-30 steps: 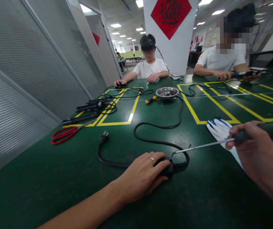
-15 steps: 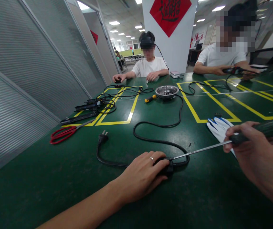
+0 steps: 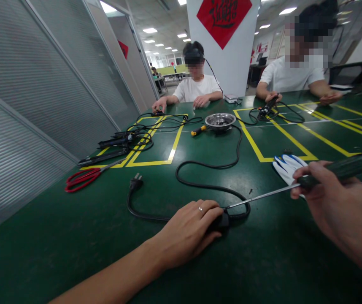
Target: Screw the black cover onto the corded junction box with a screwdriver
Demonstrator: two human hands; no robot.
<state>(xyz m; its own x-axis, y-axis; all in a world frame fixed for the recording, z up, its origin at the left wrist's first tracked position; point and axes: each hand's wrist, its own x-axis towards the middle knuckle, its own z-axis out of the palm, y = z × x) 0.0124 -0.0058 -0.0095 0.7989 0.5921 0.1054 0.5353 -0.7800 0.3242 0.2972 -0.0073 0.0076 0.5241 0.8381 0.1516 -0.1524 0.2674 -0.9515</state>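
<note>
My left hand (image 3: 190,232), with a ring on one finger, is closed over a small black box (image 3: 222,221) and presses it against the green table. A black power cord (image 3: 200,185) curves around near the box, and its two-pin plug (image 3: 136,182) lies to the left. In my right hand (image 3: 342,207) is a screwdriver (image 3: 263,196) with a dark green handle. Its long metal shaft slants down to the left, and the tip meets the top edge of the box beside my left fingertips. My left fingers hide most of the box.
Red-handled scissors (image 3: 82,180) lie at left near black devices and cables (image 3: 114,143). A metal bowl (image 3: 220,120) with small parts stands ahead, beside a yellow-handled tool (image 3: 198,130). White-and-blue gloves (image 3: 285,169) lie by my right hand, small screws (image 3: 250,191) nearby. Two co-workers sit opposite.
My right hand and the screwdriver handle have shifted slightly left, with the tip still at the box. The co-worker at right has lowered a black corded device toward the table and parted their hands.
</note>
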